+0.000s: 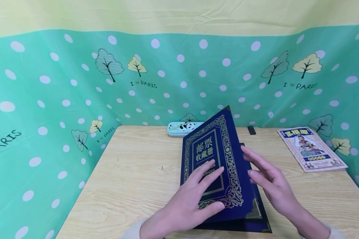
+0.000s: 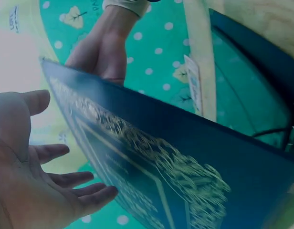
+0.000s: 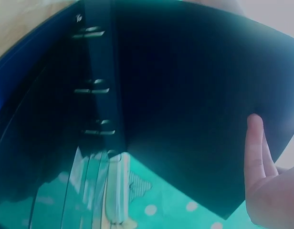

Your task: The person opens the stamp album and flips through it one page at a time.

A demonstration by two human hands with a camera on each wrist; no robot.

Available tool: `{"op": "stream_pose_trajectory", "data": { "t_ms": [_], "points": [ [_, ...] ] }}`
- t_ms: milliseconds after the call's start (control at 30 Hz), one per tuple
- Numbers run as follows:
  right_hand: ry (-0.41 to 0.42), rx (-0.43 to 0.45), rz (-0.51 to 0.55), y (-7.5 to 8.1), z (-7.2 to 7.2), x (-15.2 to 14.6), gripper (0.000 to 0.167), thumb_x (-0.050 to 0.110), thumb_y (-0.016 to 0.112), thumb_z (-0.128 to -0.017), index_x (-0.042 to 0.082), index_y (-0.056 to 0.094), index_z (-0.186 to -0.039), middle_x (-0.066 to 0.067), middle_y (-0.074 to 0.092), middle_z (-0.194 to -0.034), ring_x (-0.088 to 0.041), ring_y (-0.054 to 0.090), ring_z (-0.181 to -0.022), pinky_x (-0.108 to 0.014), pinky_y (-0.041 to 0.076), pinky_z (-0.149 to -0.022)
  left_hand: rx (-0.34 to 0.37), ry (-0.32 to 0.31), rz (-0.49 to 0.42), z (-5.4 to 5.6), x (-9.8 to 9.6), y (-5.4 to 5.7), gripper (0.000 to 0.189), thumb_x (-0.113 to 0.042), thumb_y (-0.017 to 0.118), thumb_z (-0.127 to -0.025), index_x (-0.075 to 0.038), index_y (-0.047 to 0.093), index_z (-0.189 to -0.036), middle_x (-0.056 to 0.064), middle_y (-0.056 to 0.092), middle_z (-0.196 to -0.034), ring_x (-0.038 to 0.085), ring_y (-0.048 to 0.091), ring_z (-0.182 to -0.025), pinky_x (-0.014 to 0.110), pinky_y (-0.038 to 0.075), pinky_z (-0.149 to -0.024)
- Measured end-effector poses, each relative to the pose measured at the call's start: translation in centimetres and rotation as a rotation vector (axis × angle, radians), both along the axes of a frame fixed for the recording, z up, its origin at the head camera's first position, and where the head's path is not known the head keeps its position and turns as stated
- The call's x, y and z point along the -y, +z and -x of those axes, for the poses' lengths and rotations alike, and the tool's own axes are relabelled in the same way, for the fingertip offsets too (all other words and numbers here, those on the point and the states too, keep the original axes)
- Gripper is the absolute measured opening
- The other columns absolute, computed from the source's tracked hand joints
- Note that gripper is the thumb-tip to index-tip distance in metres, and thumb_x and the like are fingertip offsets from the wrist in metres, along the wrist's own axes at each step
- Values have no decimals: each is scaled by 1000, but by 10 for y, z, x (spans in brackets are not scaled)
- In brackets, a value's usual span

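Note:
A dark blue stamp album point(image 1: 203, 132) with gold lettering and an ornate border lies on the table, its front cover lifted at a slant. My left hand point(image 1: 191, 202) is over the cover's outer face, fingers extended; in the left wrist view a gap shows between those fingers and the cover. Around the cover's free edge is my right hand point(image 1: 275, 189). In the right wrist view its fingertips point(image 3: 254, 121) rest on or near the dark inner face point(image 3: 190, 86), without a grip. Metal binder rings point(image 3: 92, 90) run along the spine, with dark, glossy pages beside them.
A light blue panda pencil case point(image 1: 176, 129) stands behind the album, partly covered by it. A small black object point(image 1: 251, 130) is at the back edge. An illustrated booklet point(image 1: 312, 149) lies at the right. Green dotted cloth point(image 1: 155, 66) surrounds the wooden table point(image 1: 131, 166).

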State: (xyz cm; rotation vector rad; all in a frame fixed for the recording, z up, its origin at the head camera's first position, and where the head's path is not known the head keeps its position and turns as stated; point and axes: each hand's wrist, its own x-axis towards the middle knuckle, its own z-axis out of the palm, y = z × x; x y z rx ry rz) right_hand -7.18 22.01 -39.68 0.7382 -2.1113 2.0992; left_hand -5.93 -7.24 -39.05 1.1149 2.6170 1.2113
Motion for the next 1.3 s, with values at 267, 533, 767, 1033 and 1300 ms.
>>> {"op": "stream_pose_trajectory", "data": {
  "t_ms": [267,533,767,1033,1300],
  "points": [
    [240,-45,79,2,-1,14,61,-7,20,-117,6,27,-176,-1,45,-175,-19,75,-125,-31,64,-90,-182,-47,-50,0,-10,8,80,-48,67,-109,-36,26,-178,2,15,-186,31,24,-169,73,45,-116],
    [344,3,67,2,-1,18,60,12,7,-121,13,18,-179,6,32,-182,-16,67,-138,-29,60,-98,-258,-47,-88,1,-11,11,73,-48,63,-112,-32,32,-177,7,15,-186,33,23,-169,73,42,-118],
    [388,11,31,2,-1,19,60,18,0,-120,14,11,-180,10,16,-186,-14,57,-150,-28,58,-100,-342,-43,-117,7,-12,14,63,-60,42,-116,-31,39,-172,10,17,-185,34,24,-169,73,40,-120],
    [388,-30,24,-2,3,19,61,16,0,-120,12,11,-180,8,20,-185,-13,60,-145,-28,58,-97,-410,-22,-112,12,-15,13,59,-61,40,-116,-29,44,-165,13,19,-184,36,28,-168,72,44,-118],
    [236,18,-49,-7,8,13,57,10,14,-122,9,20,-178,3,48,-171,-19,73,-121,-36,63,-85,-416,-5,-141,13,-7,18,60,-63,36,-115,-27,47,-161,14,24,-183,36,33,-165,70,47,-117]
  ]
}}
